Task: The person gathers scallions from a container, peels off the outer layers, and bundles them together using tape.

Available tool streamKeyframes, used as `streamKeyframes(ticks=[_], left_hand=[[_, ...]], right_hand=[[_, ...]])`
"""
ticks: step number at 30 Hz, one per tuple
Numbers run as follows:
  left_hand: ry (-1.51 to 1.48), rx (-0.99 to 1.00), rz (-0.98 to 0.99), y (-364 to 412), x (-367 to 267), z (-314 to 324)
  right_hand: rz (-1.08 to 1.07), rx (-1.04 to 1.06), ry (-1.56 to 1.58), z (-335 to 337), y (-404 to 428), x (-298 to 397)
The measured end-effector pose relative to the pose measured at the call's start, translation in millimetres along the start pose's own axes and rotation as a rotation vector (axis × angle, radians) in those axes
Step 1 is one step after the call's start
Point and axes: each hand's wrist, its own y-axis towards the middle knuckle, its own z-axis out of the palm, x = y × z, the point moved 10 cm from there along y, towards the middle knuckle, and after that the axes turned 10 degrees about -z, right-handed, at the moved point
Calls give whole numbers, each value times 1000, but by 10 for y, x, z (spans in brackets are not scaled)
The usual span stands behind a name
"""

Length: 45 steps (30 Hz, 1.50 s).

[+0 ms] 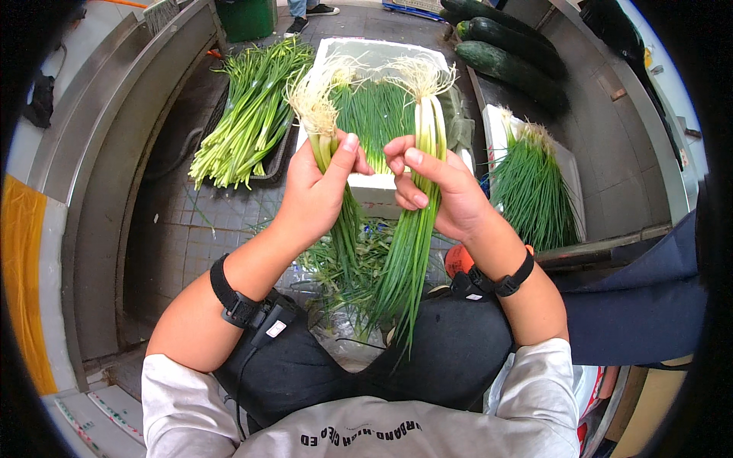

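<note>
My left hand (325, 186) is closed around a bunch of green onions (322, 123), its pale stringy roots pointing up and the green leaves hanging below. In my right hand (444, 189) is another bunch of green onions (430, 129), white stems and roots on top, long leaves trailing down over my right thigh. The two bunches are side by side, apart at the roots. Behind them a white foam box (379, 181) holds many more green onions (375, 114). Loose trimmed leaves (366, 246) lie on the floor below my hands, on clear plastic.
Garlic chives or similar greens (246, 114) fill a black crate at left. At right, more green onions (535, 189) lie on a white foam piece, below large winter melons (509, 68). A metal counter (109, 172) bounds the left. A person's shoes (298, 26) stand beyond.
</note>
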Motion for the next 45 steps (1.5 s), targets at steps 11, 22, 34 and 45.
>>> streamKeyframes(ticks=[11,22,34,45], left_hand=[[-12,80,-145,-79,52,130],[-144,-13,-262,-57,-97,-49],[-208,44,-223,-95,-62,51],[-241,43,-351,-136,73,110]], right_hand=[[-166,33,-603,246,-7,-113],[-181,145,-745,347,-32,-120],[-357,215,-919,452,-94,-210],[-216,259,-1077,463,-112,-246]])
